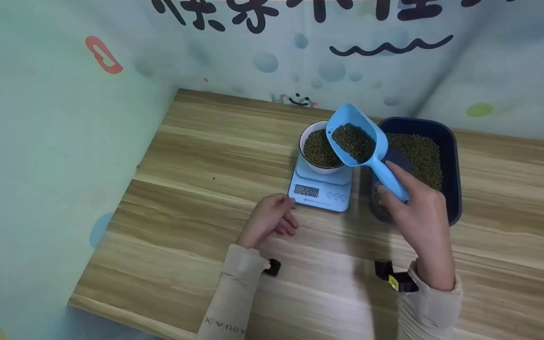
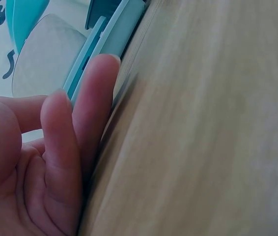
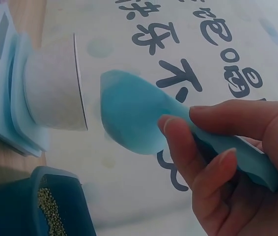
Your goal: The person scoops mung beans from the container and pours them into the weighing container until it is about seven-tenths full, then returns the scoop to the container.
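Note:
In the head view my right hand grips the handle of a light-blue scoop. Small dark-green beans, like mung beans, lie in its bowl. The scoop is held over the right rim of a white bowl that is well filled with the same beans. That bowl stands on a blue digital kitchen scale with digits lit on its display. My left hand rests on the table by the scale's near left corner, fingers loosely bent. The right wrist view shows the scoop apart from the bowl.
A dark-blue tub of beans stands right of the scale, partly behind the scoop and right hand. All stand on a wood-grain table. A printed cloth hangs behind the table's far edge, and another covers the left side.

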Demonstrator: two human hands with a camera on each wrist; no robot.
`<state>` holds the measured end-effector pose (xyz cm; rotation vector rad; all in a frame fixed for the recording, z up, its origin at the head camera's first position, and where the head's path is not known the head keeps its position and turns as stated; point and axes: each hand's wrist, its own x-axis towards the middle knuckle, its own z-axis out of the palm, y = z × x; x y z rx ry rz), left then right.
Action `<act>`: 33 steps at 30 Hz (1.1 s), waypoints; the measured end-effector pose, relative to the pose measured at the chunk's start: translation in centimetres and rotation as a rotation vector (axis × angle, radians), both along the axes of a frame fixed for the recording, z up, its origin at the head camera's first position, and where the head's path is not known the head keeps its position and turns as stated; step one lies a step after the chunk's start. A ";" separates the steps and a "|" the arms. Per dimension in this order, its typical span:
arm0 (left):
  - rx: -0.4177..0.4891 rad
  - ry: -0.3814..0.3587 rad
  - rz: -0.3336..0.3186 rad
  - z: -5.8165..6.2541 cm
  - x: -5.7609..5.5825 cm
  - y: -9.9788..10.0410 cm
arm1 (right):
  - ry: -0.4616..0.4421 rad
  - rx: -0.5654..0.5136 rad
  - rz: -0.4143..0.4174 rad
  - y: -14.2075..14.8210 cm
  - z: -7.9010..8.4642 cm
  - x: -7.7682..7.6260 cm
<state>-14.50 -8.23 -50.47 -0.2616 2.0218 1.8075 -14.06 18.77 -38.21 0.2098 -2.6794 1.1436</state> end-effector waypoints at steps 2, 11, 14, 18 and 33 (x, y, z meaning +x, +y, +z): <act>0.004 0.002 0.001 0.0 0.0 0.1 | 0.002 0.000 0.003 -0.1 -0.1 -0.1; -0.013 -0.017 -0.002 0.0 -0.1 0.0 | 0.028 0.002 0.013 -0.3 -0.2 -0.2; -0.015 -0.014 -0.004 0.0 0.0 0.0 | 0.033 0.011 0.014 -0.5 -0.2 -0.3; -0.023 -0.016 -0.011 1.4 0.3 0.2 | 0.038 0.025 0.022 -0.7 -0.3 -0.3; 0.002 -0.016 -0.006 0.2 0.0 0.0 | 0.105 0.044 0.053 -1.0 -0.7 -0.5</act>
